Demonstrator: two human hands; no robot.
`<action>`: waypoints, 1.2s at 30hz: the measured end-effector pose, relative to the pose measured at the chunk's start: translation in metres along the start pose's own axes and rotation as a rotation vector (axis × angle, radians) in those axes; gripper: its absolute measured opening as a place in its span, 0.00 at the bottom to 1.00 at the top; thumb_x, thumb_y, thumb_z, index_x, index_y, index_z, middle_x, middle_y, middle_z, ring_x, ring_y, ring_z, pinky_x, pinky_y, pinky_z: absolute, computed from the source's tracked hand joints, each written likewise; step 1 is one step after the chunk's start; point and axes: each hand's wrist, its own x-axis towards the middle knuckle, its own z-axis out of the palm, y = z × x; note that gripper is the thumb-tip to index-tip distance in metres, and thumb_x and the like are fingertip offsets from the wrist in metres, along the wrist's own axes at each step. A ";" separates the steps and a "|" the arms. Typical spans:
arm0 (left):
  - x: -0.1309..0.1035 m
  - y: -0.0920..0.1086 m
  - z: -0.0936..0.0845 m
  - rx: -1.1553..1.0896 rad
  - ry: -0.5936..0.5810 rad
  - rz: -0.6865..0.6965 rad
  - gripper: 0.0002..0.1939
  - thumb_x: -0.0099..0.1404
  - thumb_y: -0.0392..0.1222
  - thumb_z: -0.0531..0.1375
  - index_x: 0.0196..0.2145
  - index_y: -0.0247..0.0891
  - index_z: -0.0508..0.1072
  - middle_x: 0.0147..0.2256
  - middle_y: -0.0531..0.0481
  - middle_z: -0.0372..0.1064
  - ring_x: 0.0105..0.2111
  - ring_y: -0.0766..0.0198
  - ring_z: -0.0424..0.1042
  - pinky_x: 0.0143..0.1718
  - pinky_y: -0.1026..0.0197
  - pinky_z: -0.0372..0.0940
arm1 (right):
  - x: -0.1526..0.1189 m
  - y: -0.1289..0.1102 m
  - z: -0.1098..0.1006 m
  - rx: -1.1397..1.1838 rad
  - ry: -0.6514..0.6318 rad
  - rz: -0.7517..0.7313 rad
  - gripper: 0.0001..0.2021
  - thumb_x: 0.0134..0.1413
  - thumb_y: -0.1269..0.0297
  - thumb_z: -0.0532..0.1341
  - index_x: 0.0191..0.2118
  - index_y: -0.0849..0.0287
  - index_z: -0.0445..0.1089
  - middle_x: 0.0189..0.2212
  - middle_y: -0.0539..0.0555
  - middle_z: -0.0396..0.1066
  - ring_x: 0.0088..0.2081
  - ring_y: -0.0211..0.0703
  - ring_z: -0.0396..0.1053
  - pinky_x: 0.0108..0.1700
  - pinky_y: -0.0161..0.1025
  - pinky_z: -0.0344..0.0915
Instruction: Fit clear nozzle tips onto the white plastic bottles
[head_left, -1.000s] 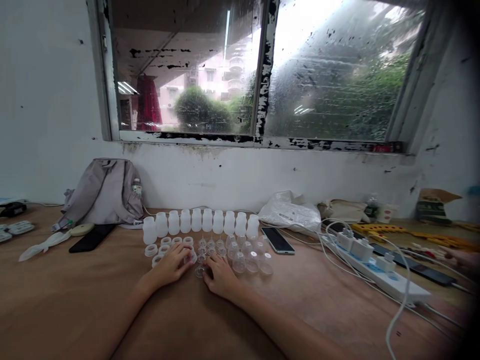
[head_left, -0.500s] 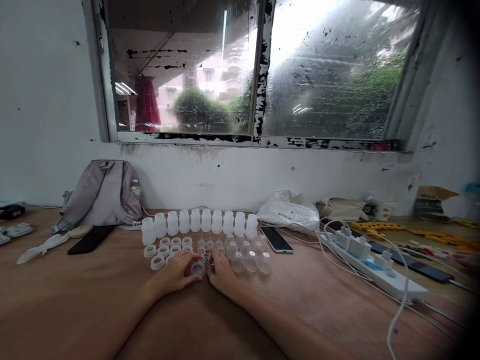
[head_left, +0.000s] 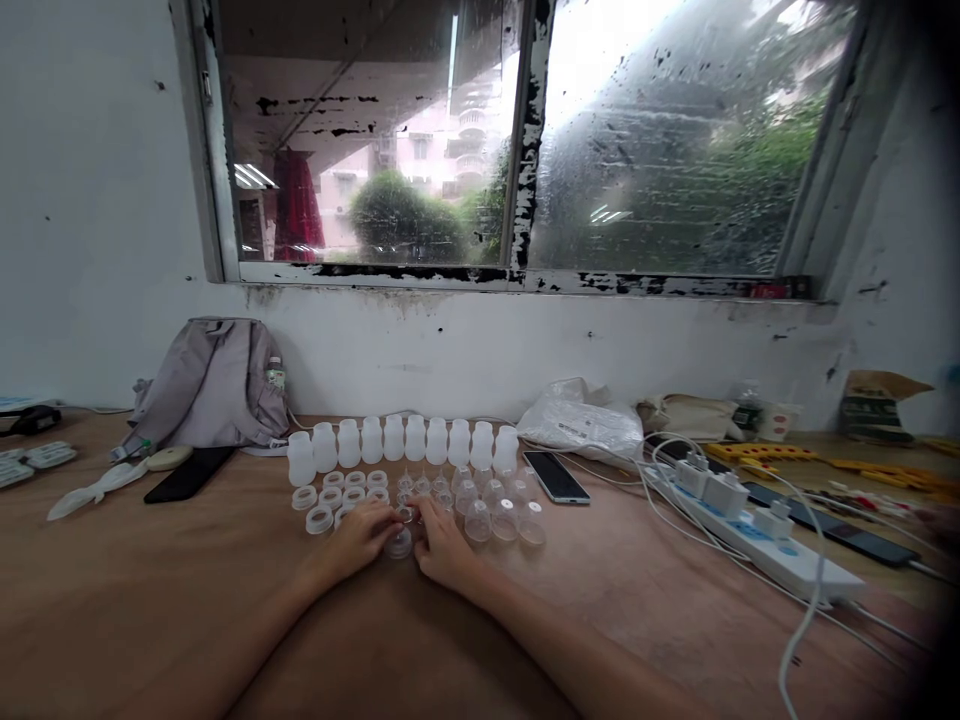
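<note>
A small clear bottle teat (head_left: pixel 406 514) is between the fingertips of my two hands. My left hand (head_left: pixel 366 532) has its fingers closed on the teat's left side, and my right hand (head_left: pixel 447 545) grips it from the right, fingers bent. Just below, between the hands, a clear ring-shaped collar (head_left: pixel 399 544) lies on the table. Several more teats (head_left: pixel 422 482) stand behind my fingers. Left of them are rows of translucent collar rings (head_left: pixel 319 519), partly hidden by my left hand. Clear dome caps (head_left: pixel 505 526) stand in rows to the right of my right hand.
A row of white baby bottles (head_left: pixel 394 439) runs behind the parts. A phone (head_left: pixel 556 478) and a plastic bag (head_left: pixel 581 420) lie to the right, beside a power strip (head_left: pixel 757 540) with loose cables. At left are a backpack (head_left: pixel 214 385) and a black flat case (head_left: pixel 187 474).
My left hand has left the clear collar and moved up to the teat by my right fingers. The collar now lies uncovered between the hands. The view has shifted slightly.
</note>
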 end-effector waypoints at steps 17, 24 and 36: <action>0.045 0.040 0.044 -0.714 0.435 -0.361 0.14 0.59 0.52 0.51 0.37 0.39 0.64 0.38 0.47 0.65 0.36 0.61 0.66 0.29 0.63 0.63 | 0.019 0.016 -0.029 0.063 0.426 0.183 0.04 0.45 0.71 0.51 0.29 0.57 0.58 0.24 0.49 0.63 0.25 0.39 0.61 0.29 0.35 0.59; 0.040 0.037 0.046 -0.804 0.326 -0.306 0.13 0.51 0.34 0.55 0.37 0.38 0.65 0.36 0.48 0.65 0.40 0.61 0.64 0.40 0.60 0.62 | 0.023 0.018 -0.036 -0.033 0.368 0.216 0.04 0.40 0.72 0.51 0.25 0.56 0.56 0.20 0.47 0.61 0.23 0.39 0.60 0.27 0.34 0.55; 0.035 0.039 0.043 -0.881 0.300 -0.330 0.11 0.52 0.37 0.56 0.35 0.38 0.67 0.35 0.49 0.65 0.39 0.60 0.65 0.39 0.61 0.62 | 0.023 0.022 -0.038 -0.128 0.288 0.220 0.06 0.43 0.74 0.50 0.28 0.57 0.57 0.25 0.50 0.66 0.28 0.40 0.64 0.31 0.35 0.57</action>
